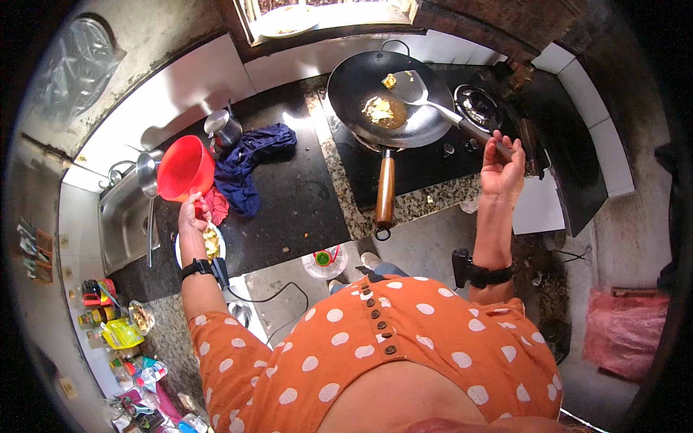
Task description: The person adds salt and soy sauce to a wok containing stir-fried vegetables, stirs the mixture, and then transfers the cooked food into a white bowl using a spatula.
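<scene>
My left hand (194,212) grips the handle of a red plastic scoop or dipper (185,168), held over the counter beside the sink. Under my left wrist, partly hidden, a white bowl (222,248) holds pale yellow pieces. My right hand (503,165) is closed around the dark handle of a metal spatula (414,86), whose blade rests inside a black wok (352,81). Pale, egg-like food (378,110) lies in oil in the wok, and a small browned bit sits on the blade. The wok's wooden handle (385,192) points towards me.
A dark blue cloth (243,168), a red cloth (218,207) and a metal container (223,125) are on the black counter. A metal ladle (149,173) lies at the sink (116,233). Right of the wok is a second burner (477,108). A plastic jug (325,262) stands below the counter.
</scene>
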A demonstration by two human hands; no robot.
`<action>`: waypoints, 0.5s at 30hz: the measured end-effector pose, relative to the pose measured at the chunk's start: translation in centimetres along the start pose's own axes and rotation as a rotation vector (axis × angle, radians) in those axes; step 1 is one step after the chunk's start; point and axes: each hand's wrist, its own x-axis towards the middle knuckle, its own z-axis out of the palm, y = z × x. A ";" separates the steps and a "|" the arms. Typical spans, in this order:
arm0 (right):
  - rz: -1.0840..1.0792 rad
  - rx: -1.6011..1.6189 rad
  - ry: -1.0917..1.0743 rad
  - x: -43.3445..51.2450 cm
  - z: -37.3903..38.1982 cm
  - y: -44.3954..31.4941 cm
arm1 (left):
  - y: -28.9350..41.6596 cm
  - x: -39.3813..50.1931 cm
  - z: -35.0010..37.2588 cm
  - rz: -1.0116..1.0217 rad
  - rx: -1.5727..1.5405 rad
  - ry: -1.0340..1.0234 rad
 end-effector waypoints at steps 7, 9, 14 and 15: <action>0.071 0.003 -0.008 2.2 -3.4 -1.6 | 1.3 -0.3 0.1 -0.037 -0.045 -0.043; 0.080 0.016 -0.041 2.2 -4.0 -2.1 | 1.6 0.0 0.1 -0.023 0.000 -0.064; 0.049 -0.009 -0.024 1.0 -4.0 -3.1 | 1.6 1.4 0.1 -0.012 -0.024 -0.039; 0.041 -0.009 -0.023 0.6 -3.7 -3.2 | 1.7 1.7 0.1 -0.026 -0.008 -0.018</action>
